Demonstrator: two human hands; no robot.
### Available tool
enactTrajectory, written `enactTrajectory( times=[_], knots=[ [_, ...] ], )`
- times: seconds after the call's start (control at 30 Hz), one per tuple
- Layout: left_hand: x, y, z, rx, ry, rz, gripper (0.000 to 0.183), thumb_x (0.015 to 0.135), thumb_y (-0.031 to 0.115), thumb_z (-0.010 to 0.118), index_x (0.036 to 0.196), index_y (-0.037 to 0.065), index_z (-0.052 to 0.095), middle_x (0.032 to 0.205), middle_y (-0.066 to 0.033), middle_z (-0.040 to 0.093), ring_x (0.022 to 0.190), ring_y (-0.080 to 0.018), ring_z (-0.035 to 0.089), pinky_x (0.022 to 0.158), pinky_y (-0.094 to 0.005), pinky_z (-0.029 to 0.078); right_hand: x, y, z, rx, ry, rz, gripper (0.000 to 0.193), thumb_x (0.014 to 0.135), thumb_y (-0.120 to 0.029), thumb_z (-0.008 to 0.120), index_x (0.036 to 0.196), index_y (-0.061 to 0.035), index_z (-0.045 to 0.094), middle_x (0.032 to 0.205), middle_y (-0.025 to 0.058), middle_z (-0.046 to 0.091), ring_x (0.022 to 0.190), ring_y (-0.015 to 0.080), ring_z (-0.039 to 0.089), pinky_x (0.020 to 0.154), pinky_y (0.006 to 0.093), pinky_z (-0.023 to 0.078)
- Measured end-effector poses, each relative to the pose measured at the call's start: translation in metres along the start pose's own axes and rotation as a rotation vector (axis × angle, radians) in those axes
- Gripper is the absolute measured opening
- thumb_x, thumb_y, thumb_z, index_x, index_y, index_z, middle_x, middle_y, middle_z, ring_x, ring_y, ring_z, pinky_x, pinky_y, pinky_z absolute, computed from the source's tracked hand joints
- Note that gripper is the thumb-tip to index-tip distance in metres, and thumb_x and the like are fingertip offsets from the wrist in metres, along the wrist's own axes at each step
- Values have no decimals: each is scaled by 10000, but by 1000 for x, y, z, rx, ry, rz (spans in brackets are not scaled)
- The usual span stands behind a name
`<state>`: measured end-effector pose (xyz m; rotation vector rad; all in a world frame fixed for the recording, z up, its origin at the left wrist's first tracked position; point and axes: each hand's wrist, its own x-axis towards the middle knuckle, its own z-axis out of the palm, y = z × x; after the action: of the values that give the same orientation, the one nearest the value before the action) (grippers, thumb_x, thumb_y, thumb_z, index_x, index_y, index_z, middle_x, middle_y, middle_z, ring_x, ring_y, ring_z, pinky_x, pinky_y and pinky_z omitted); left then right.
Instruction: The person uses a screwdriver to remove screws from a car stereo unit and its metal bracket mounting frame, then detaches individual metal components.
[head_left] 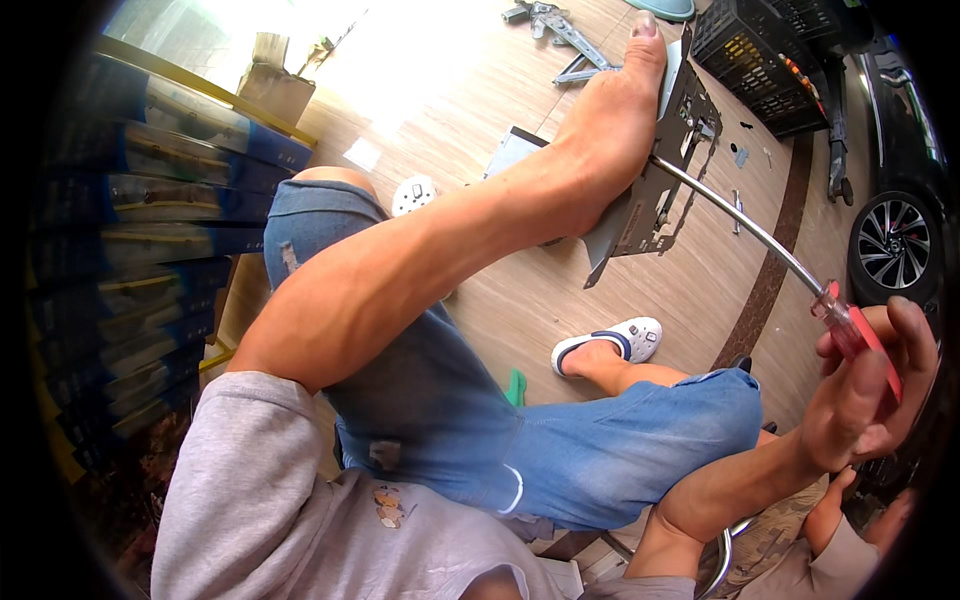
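My left hand [612, 120] grips the edge of a grey sheet-metal panel [632, 222] with cutouts and small mechanisms on its far side. Its thumb points up along the panel's upper part, while the other fingers are hidden behind the hand and the metal. In my right hand [868, 400] is a screwdriver [745, 222] with a long steel shaft and a clear and red handle. Its shaft slants up and left, and the tip meets the panel just beside my left wrist. The fingers of my right hand curl loosely around the handle.
A metal bracket mechanism [572, 42] lies on the floor beyond the panel. At the upper right stands a black plastic crate [765, 65], near a dark car's wheel [895, 248]. Boxes [170, 200] are stacked at left. Another person's arm [835, 530] shows at lower right.
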<state>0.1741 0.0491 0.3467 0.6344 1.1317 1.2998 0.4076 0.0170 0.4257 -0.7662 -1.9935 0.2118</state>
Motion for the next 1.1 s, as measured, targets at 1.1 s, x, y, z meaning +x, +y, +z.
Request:
enactTrajectory(
  times=[1.1],
  knots=[
    [-2, -2, 4, -123, -9, -60, 827, 1036, 657, 271, 1268, -70, 588, 1155, -235, 669, 1016, -277, 664, 917, -401, 546, 3, -7, 8, -104, 8, 4, 463, 1047, -276, 520, 1351, 73, 505, 695, 96, 571, 492, 93, 468, 496, 202, 375]
  ],
)
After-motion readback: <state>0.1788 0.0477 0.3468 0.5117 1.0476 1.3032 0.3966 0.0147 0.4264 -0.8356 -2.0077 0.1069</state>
